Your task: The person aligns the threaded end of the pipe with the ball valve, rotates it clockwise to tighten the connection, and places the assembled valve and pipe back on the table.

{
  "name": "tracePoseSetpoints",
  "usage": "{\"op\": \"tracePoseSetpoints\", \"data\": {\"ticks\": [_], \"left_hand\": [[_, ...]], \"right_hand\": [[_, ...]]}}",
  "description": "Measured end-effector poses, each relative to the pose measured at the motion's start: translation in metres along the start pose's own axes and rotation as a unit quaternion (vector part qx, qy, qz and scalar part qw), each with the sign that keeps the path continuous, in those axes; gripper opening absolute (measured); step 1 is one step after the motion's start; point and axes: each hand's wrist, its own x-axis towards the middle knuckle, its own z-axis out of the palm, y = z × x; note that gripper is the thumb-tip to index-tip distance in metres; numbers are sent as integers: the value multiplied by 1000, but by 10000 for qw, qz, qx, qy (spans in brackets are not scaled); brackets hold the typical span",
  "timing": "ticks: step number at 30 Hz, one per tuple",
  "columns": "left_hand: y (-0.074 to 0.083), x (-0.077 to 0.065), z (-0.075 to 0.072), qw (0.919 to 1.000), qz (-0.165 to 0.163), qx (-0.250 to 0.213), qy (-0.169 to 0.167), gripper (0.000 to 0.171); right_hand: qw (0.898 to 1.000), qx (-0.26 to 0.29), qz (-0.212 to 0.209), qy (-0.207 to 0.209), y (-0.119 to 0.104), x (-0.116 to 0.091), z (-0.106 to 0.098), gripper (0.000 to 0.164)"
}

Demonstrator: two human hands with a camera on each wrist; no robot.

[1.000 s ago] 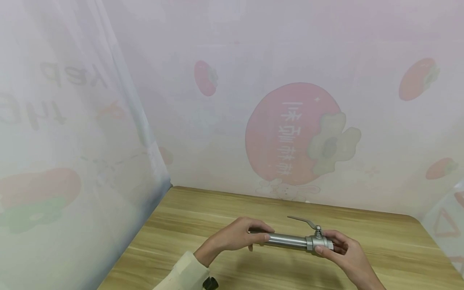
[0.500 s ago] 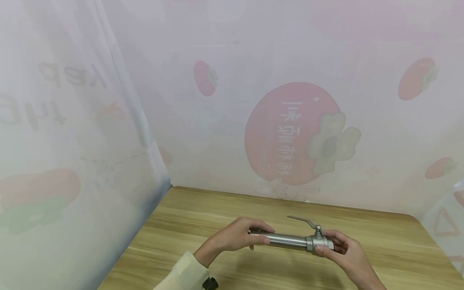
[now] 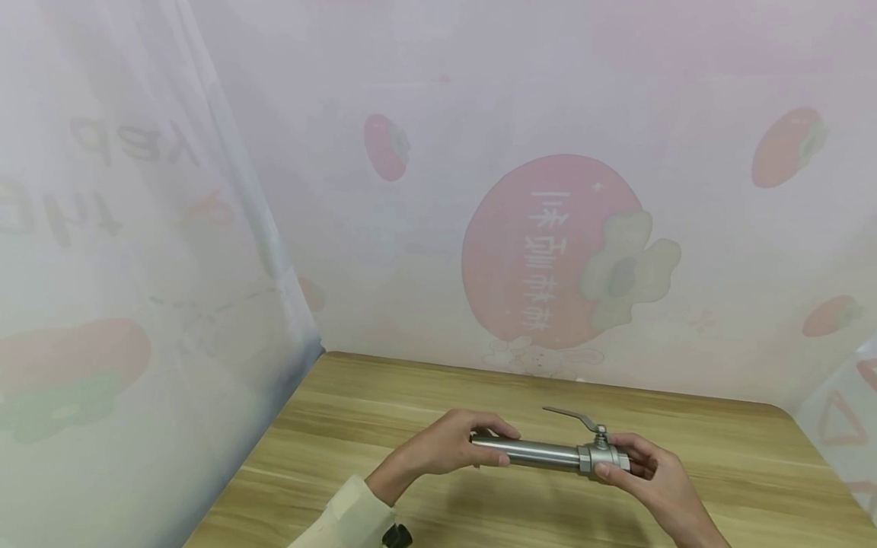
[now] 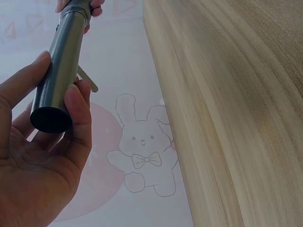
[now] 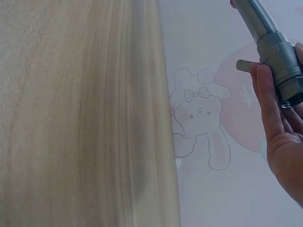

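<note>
A shiny steel pipe (image 3: 544, 453) is joined at its right end to a ball valve (image 3: 603, 458). From the valve's top a thin lever handle (image 3: 570, 414) reaches back to the left. My left hand (image 3: 445, 445) holds the pipe's free end between thumb and fingers; the left wrist view shows that pipe end (image 4: 51, 119) dark and round. At the other end my right hand (image 3: 661, 478) grips the valve body, with fingers behind and thumb in front. The valve's open threaded end (image 5: 292, 97) faces the right wrist camera. Both parts are held above the table, roughly level.
Beneath the hands lies a wood-grain table (image 3: 384, 392), with a soft shadow under the pipe. Behind it hangs a pale printed curtain (image 3: 329, 175), and another curtain (image 3: 103, 259) closes the left side. A small black object (image 3: 397, 535) sits by the left sleeve.
The left fingers have shifted slightly on the pipe, and a little more of its left end shows. The valve and right hand stay in place.
</note>
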Motion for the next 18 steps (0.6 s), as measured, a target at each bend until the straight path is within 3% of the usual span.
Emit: {"op": "tracePoseSetpoints", "data": {"ticks": [18], "left_hand": [[-2, 1, 1, 9999, 116, 125, -28, 34]], "right_hand": [[10000, 56, 16, 29, 0, 0, 1, 56]]}}
